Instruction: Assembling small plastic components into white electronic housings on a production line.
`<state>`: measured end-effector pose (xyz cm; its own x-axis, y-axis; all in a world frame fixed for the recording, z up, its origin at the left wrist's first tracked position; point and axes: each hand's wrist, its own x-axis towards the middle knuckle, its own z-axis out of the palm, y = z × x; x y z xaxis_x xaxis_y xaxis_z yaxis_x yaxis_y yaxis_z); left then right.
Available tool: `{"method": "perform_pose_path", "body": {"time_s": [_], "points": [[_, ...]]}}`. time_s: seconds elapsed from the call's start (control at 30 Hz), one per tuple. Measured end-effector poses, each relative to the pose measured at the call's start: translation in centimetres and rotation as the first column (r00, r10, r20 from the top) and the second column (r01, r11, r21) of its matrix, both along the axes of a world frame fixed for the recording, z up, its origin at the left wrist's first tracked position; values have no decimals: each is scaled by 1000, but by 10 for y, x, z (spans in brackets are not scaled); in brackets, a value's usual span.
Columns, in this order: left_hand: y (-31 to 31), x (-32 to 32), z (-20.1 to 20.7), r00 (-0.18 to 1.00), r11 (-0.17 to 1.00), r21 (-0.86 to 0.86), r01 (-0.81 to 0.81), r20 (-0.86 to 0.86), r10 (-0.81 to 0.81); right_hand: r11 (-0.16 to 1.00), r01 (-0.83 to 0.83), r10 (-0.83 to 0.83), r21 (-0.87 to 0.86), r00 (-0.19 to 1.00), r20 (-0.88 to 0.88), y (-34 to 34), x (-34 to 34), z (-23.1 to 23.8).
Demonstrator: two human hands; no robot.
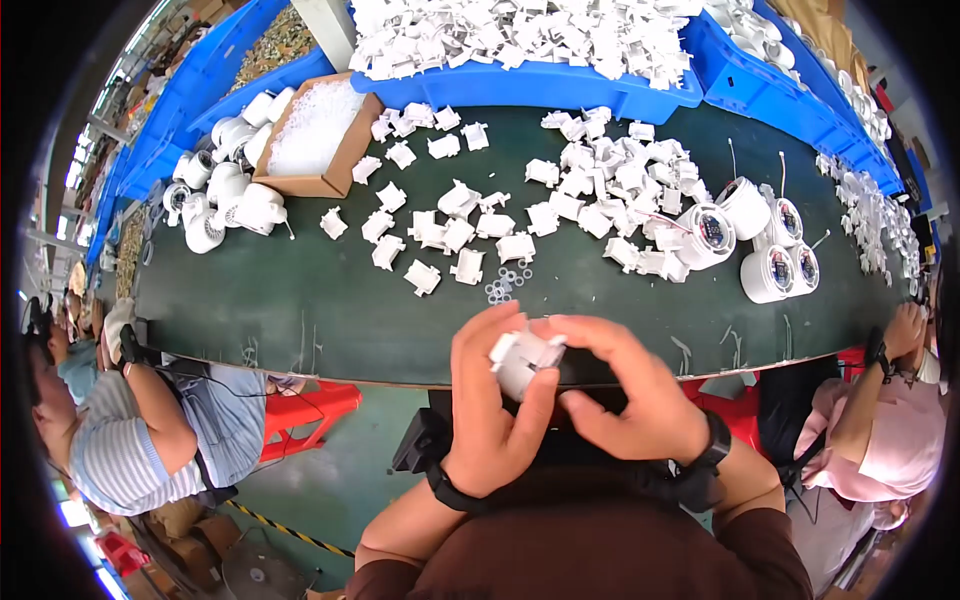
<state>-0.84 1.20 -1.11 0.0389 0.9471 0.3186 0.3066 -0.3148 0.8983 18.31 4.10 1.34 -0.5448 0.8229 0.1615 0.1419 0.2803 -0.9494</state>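
Above the near edge of the table, my left hand (pixel 490 410) is closed around a small white plastic housing (pixel 522 366) with side tabs. Its thumb presses the near side and its fingers wrap the left side. My right hand (pixel 640 395) curves in from the right, its index finger at the top edge of the same housing and its thumb beside my left thumb. Just beyond my hands lies a small cluster of clear rings (pixel 505 285). Similar white housings (pixel 460 235) are scattered on the green table (pixel 260 320), with a denser pile (pixel 610 185) to the right.
Blue bins (pixel 620 97) full of white parts line the back. A cardboard box (pixel 335 170) of small translucent pieces stands left, beside white round housings (pixel 230 195). Several white cylinders with circuit boards (pixel 775 265) stand right. People sit at both sides, near red stools (pixel 310 415).
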Motion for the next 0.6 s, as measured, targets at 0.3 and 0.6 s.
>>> {"method": "perform_pose_path", "body": {"time_s": [0.3, 0.6], "points": [[13, 8, 13, 970, 997, 81, 4, -241, 16, 964, 117, -171, -238, 961, -217, 6, -4, 23], [14, 4, 13, 992, 999, 30, -18, -121, 22, 925, 380, -380, -20, 918, -117, -3, -23, 1]]}}
